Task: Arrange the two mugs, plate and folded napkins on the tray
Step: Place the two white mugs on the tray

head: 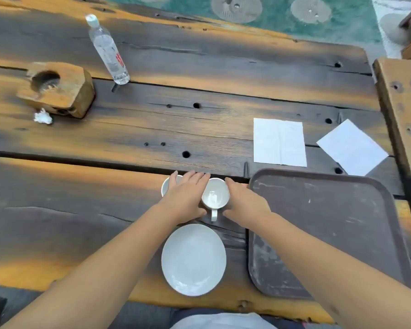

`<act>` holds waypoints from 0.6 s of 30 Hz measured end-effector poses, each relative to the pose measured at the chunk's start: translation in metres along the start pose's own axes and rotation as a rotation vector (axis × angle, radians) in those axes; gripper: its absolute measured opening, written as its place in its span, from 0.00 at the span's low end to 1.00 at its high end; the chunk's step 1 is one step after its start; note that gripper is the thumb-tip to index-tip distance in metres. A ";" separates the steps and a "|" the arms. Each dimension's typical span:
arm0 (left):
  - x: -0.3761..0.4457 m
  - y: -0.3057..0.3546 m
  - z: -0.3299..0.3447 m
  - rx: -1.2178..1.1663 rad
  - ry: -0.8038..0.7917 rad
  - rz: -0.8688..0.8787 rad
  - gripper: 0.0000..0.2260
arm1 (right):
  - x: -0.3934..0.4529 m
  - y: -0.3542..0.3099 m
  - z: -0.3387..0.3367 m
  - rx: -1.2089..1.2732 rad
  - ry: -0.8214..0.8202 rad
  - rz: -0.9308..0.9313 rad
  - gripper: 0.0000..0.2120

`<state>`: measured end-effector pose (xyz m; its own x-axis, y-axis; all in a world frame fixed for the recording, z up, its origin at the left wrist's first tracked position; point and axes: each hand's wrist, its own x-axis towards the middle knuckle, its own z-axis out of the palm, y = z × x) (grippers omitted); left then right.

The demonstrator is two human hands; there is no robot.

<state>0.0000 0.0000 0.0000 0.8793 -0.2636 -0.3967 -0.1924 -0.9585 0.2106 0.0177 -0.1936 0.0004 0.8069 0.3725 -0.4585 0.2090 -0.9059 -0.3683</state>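
Note:
A white mug (pixel 215 193) stands upright on the wooden table, handle toward me. My left hand (pixel 186 197) cups its left side and my right hand (pixel 243 199) cups its right side. A second white mug (pixel 166 185) sits just left of it, mostly hidden under my left hand. A white plate (pixel 193 259) lies nearer me. The dark brown tray (pixel 330 233) lies bare to the right. Two white folded napkins rest beyond the tray, one (pixel 279 141) square to me, the other (pixel 351 147) turned at an angle.
A clear water bottle (pixel 107 49) stands at the back left, next to a wooden block with a hollow (pixel 57 87) and a crumpled white scrap (pixel 43 117). A second wooden table edge (pixel 403 103) borders the right.

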 end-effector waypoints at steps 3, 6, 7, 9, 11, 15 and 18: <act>0.009 -0.006 -0.001 0.051 -0.032 0.030 0.44 | 0.008 -0.004 0.004 -0.053 -0.005 0.047 0.36; 0.016 -0.008 0.005 0.054 -0.043 0.052 0.42 | 0.016 -0.006 0.011 -0.033 0.012 0.077 0.29; 0.017 -0.008 0.007 0.050 -0.035 0.054 0.40 | 0.018 -0.007 0.012 -0.020 0.019 0.082 0.27; 0.019 -0.008 0.011 0.019 0.025 0.049 0.31 | 0.019 -0.009 0.014 -0.008 0.028 0.083 0.23; 0.020 -0.008 0.010 -0.023 0.045 0.034 0.24 | 0.019 -0.009 0.014 0.002 0.032 0.080 0.23; 0.020 -0.009 0.007 -0.055 0.072 0.056 0.23 | 0.017 -0.005 0.010 0.033 0.044 0.053 0.24; 0.016 -0.005 0.003 -0.100 0.117 0.098 0.22 | 0.011 0.003 0.004 0.084 0.060 0.010 0.25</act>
<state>0.0141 0.0004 -0.0103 0.9044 -0.3348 -0.2646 -0.2399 -0.9117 0.3334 0.0250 -0.1914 -0.0087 0.8409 0.3489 -0.4138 0.1562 -0.8884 -0.4316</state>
